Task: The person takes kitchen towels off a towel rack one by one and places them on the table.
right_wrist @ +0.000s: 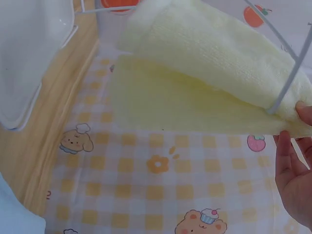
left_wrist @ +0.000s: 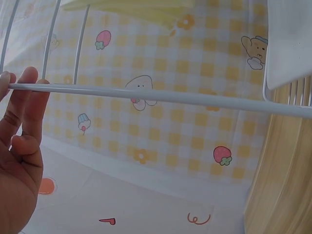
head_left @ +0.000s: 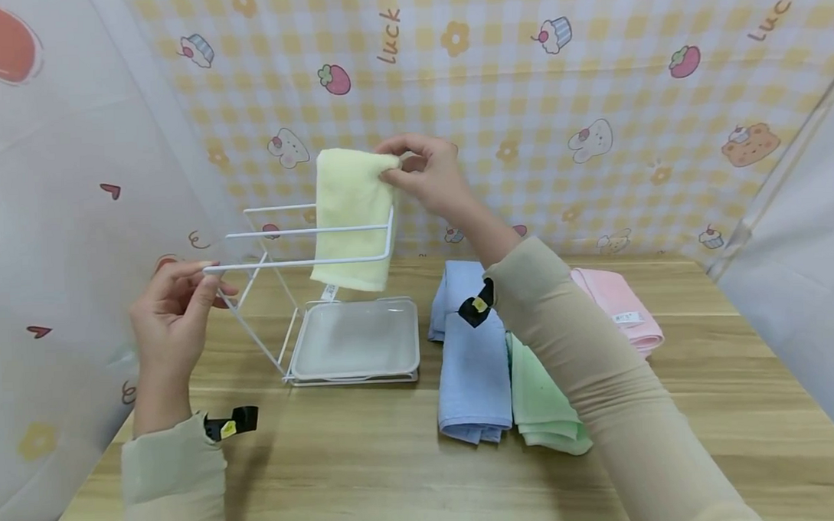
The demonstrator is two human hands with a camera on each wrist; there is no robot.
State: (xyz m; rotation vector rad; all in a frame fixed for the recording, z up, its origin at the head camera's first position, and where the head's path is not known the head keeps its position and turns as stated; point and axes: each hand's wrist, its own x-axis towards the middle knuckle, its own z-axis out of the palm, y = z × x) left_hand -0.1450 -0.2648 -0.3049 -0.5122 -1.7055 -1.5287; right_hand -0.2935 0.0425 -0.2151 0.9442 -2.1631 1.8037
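A white wire towel rack (head_left: 288,233) stands on the table, with three bars at its top. My left hand (head_left: 171,315) pinches the near left corner of the rack between thumb and fingers. With thumb and fingertips, my right hand (head_left: 433,175) pinches the upper right corner of a pale yellow towel (head_left: 352,187). The towel's top stands above the bars, and the two nearer bars pass in front of it. In the right wrist view, the towel (right_wrist: 204,53) is folded, its two layers parted at the lower edge, with a bar's end at the fold near my fingers.
At the rack's base sits a white tray (head_left: 358,339). Right of it on the wooden table (head_left: 341,462) lie a folded blue towel (head_left: 472,373), a green towel (head_left: 542,402) partly under my right sleeve, and a pink towel (head_left: 618,303). A patterned cloth backdrop (head_left: 494,97) rises behind.
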